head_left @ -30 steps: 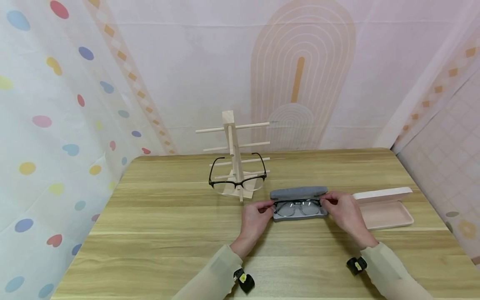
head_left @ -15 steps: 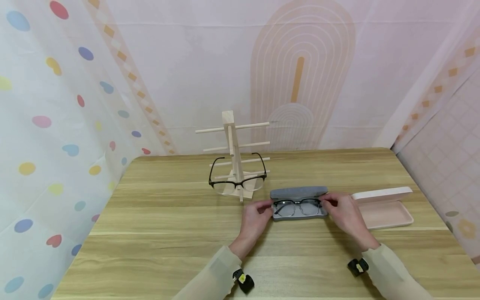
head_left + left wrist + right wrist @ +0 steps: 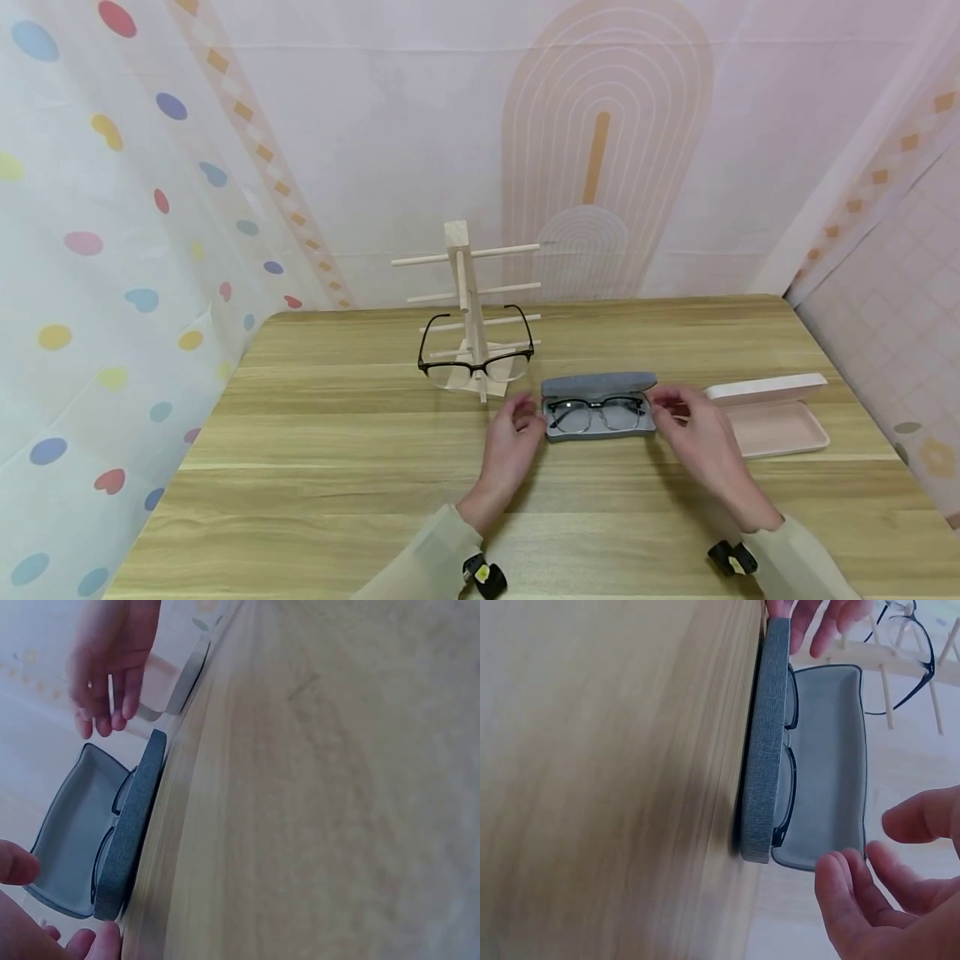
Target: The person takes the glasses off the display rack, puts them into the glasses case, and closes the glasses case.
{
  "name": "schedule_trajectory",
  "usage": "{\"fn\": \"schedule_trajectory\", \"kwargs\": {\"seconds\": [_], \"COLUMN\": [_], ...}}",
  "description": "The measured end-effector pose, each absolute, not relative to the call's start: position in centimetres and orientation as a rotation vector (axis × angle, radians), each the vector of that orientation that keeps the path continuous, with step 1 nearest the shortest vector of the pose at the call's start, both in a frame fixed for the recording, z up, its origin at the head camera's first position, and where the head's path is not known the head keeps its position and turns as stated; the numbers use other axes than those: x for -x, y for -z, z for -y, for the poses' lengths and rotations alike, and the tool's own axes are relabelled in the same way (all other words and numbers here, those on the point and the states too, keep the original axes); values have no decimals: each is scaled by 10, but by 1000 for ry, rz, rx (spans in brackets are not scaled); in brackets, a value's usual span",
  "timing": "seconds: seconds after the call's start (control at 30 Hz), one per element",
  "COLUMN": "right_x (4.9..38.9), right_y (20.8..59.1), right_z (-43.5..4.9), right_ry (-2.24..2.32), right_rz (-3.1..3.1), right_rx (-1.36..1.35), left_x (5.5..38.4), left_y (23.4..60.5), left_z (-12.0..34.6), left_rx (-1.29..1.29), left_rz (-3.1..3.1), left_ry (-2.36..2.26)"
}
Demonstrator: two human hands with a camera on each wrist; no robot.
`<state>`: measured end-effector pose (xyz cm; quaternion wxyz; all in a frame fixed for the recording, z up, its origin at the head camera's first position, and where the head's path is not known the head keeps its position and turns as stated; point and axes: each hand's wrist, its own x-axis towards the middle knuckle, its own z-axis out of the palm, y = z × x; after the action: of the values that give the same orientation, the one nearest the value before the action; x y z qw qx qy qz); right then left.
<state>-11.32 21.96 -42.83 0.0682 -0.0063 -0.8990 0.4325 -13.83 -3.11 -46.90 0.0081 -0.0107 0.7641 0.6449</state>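
A grey glasses case [image 3: 598, 384] lies on the table with its lid raised. Inside it rests a pair of glasses [image 3: 596, 403] with a black upper frame, folded, lenses toward me. My left hand [image 3: 512, 437] is beside the case's left end, fingers loosely bent and holding nothing. At the right end is my right hand [image 3: 701, 433], its thumb and fingers apart with nothing between them. The right wrist view shows the fingertips [image 3: 831, 876] close to the lid's corner. In the left wrist view, the left thumb [image 3: 19, 864] is near the lid's edge.
Left of the case stands a wooden glasses stand [image 3: 471, 321] with several pegs; another pair of glasses [image 3: 477, 367] with black brows hangs low on it. A pink-lined white case [image 3: 780, 429] sits open to the right. Patterned curtains [image 3: 360, 150] border the wooden table [image 3: 337, 467].
Both hands have let go of the glasses and drawn slightly outward from the case's ends. The glasses have settled into the case, which has barely moved.
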Motion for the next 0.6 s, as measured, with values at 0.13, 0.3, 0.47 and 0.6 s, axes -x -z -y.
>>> {"fn": "schedule_trajectory", "kwargs": {"seconds": [0.13,0.3,0.47,0.6], "right_x": [109,109,113,117], "right_y": [426,425,425,426], "right_z": [-217,-217,-217,-219], "right_ry": [-1342,-1384,-1414,-1447], "right_rz": [2670,2613,2599,2634], "right_rx": [39,-5,-65,-79], "left_x": [137,138,141,146], "left_y": [468,465,462,461], "left_z": [30,27,24,22], "left_rx": [-27,-103,-162,-156], "left_rz": [-2368,-2367,-2433,-2430], "left_ry": [-2066,-2051,-1965,-1946]}}
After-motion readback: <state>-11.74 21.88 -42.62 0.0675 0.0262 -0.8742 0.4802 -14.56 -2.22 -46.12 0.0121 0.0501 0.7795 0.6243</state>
